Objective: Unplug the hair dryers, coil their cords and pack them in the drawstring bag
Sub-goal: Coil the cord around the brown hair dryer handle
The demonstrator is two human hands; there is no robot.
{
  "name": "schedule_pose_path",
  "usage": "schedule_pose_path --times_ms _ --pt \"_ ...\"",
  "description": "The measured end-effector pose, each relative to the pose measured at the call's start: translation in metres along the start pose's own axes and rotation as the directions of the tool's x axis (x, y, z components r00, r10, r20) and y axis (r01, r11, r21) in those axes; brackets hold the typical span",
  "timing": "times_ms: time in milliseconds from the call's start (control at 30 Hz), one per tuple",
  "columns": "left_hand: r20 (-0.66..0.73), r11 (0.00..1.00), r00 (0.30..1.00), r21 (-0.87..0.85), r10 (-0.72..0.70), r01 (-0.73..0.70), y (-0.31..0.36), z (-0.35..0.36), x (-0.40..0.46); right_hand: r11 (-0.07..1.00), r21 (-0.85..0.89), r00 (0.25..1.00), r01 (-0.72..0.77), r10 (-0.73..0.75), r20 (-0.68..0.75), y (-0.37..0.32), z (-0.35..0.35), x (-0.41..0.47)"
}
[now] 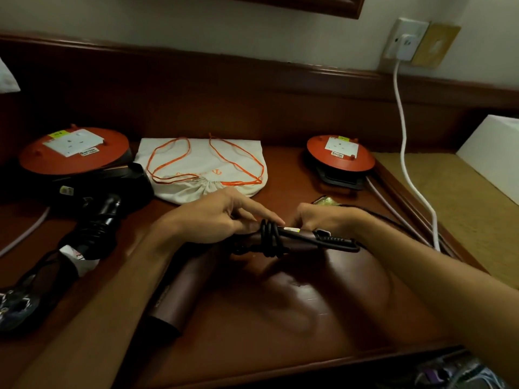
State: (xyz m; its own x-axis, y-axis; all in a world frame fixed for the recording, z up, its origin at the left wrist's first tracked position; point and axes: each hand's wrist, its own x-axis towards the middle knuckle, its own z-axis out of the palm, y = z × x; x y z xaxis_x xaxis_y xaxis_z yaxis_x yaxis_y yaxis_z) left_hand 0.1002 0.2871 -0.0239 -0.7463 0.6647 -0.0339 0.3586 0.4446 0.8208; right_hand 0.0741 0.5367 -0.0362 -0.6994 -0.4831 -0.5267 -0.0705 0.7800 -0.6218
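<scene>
Head view shows left hand (222, 217) pinching the brown hair dryer (182, 290) handle at centre, steadying it while right hand (317, 220) grips the black cord (271, 237), with drawstring bag (202, 167) at 12 o'clock.

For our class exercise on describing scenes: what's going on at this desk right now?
A person is winding a black cord around the handle of a brown hair dryer on the wooden desk. The left hand holds the handle by the loops; the right hand grips the cord farther along. A black hair dryer lies to the left, and the drawstring bag sits behind, cinched shut.
</scene>
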Motion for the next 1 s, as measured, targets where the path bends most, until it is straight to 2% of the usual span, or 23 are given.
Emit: schedule_pose_path --times_ms 67,167,300,400,467,567,633,733,867,1000 --pt "0.012 1.000 1.000 0.015 -0.010 0.010 0.001 0.000 -0.001 1.000 0.028 1.000 -0.012 0.011 0.018 -0.002 -0.005 0.007" --pt "-0.032 0.997 0.999 0.071 -0.037 0.039 -0.001 0.003 0.003 1.000 -0.028 1.000 -0.010 0.010 0.019 -0.011 -0.013 0.008" --pt "-0.055 0.984 0.991 0.121 -0.123 0.129 -0.003 0.007 0.007 0.996 -0.092 0.999 -0.009 0.005 -0.048 -0.023 -0.016 0.001" --pt "-0.070 0.935 0.991 0.328 -0.115 0.132 0.003 0.012 0.009 0.998 0.039 0.999 -0.050 0.051 -0.003 -0.032 -0.022 -0.015" --pt "-0.099 0.839 0.990 0.525 -0.102 0.139 0.009 0.019 0.012 0.998 0.007 0.997 -0.067 0.066 0.042 -0.045 -0.027 -0.027" --pt "-0.153 0.791 0.985 0.592 -0.080 0.156 0.014 0.024 0.013 0.945 -0.322 0.996 -0.055 0.031 -0.080 -0.067 -0.020 -0.038" --pt "-0.197 0.797 0.979 0.581 -0.057 0.164 0.012 0.021 0.010 0.912 -0.397 0.977 -0.099 0.013 -0.214 -0.074 -0.004 -0.039" --pt "-0.258 0.818 0.964 0.541 -0.058 0.194 0.010 0.016 0.008 0.891 -0.430 0.900 -0.143 -0.064 -0.431 -0.071 0.031 -0.038" --pt "-0.240 0.807 0.967 0.555 -0.080 0.205 0.017 0.018 0.009 0.926 -0.370 0.869 -0.071 -0.125 -0.479 -0.062 0.065 -0.041" --pt "-0.244 0.776 0.969 0.603 -0.043 0.186 0.021 0.025 0.010 0.959 -0.260 0.829 -0.113 -0.053 -0.557 -0.051 0.076 -0.047"
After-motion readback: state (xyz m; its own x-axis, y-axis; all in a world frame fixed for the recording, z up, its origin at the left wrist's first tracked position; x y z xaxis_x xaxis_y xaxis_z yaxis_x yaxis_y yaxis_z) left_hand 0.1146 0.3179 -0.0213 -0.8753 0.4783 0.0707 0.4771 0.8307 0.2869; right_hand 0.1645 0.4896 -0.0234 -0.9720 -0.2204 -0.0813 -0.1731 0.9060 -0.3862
